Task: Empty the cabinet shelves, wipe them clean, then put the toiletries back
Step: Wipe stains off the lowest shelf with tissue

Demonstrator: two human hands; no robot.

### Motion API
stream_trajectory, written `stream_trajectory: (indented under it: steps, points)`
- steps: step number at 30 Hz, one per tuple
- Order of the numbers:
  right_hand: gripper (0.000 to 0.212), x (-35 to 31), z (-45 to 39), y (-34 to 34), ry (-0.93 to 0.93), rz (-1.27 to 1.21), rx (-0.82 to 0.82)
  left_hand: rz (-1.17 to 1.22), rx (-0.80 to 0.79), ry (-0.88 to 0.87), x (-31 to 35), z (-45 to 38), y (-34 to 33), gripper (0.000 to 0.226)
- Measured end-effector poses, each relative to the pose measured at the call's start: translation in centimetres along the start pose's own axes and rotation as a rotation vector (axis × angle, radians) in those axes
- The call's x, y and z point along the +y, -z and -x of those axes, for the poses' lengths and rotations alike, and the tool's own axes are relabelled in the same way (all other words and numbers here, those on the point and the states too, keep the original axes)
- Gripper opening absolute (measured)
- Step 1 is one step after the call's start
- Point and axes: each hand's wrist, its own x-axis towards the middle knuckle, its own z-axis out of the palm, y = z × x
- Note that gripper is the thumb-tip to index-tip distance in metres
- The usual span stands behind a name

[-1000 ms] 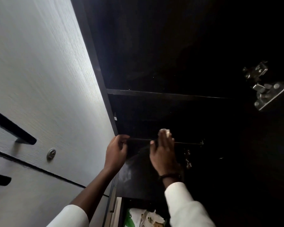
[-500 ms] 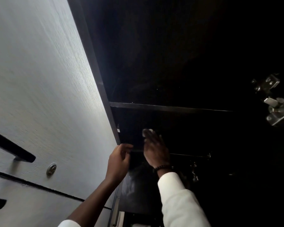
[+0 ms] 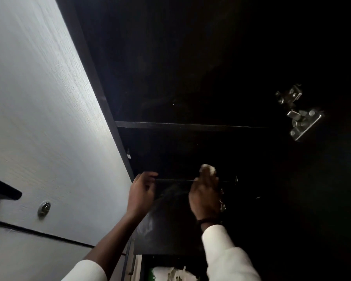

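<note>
**Head view: cloth on a dark cabinet shelf, other hand at the shelf's front edge**

Head camera looks up into a dark cabinet. The right hand [image 3: 204, 196] reaches over the front edge of the lower shelf [image 3: 173, 180], its fingers extended forward with a pale cloth [image 3: 207, 168] showing at the fingertips; the cloth sits on or just above the shelf, past its front edge, toward the shelf's right half. Whether the fingers pinch the cloth or only press it flat cannot be told. The left hand [image 3: 141, 194] is at the left end of that same front edge, close to the cabinet's left side panel [image 3: 101, 98]; its fingers curl over the thin edge and grip it. An upper shelf [image 3: 190, 125] runs across above, its front edge catching a little light. A metal hinge [image 3: 300, 116] shows on the right side of the cabinet. To the left stands a pale grey door [image 3: 39, 118] with a black handle [image 3: 4, 189] and a round lock [image 3: 44, 208]. Both forearms wear white sleeves [image 3: 229, 256]; a dark band [image 3: 208, 221] circles the right wrist.
</note>
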Motion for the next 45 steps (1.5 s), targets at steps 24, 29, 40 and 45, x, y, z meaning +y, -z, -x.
stream_trajectory:
  steps: [24, 29, 40, 45]
  points:
    - [0.079, 5.4, 0.5, 1.8, -0.091, -0.008, -0.087, 0.009, -0.11, -0.074, 0.8, 1.0, -2.5, 0.035]
    - [0.06, 2.0, 1.4, 0.9, 0.175, -0.2, -0.115, -0.007, -0.047, -0.022, -1.3, 1.6, -1.0, 0.028]
    - [0.037, -3.1, 15.3, -14.3, 0.197, -0.528, -0.47, -0.098, -0.049, 0.152, -13.1, 7.1, -3.7, 0.025]
    - [0.049, -4.3, 16.3, -21.9, 0.436, -0.447, -0.323, -0.175, -0.075, 0.198, -19.7, 9.6, -7.4, 0.025]
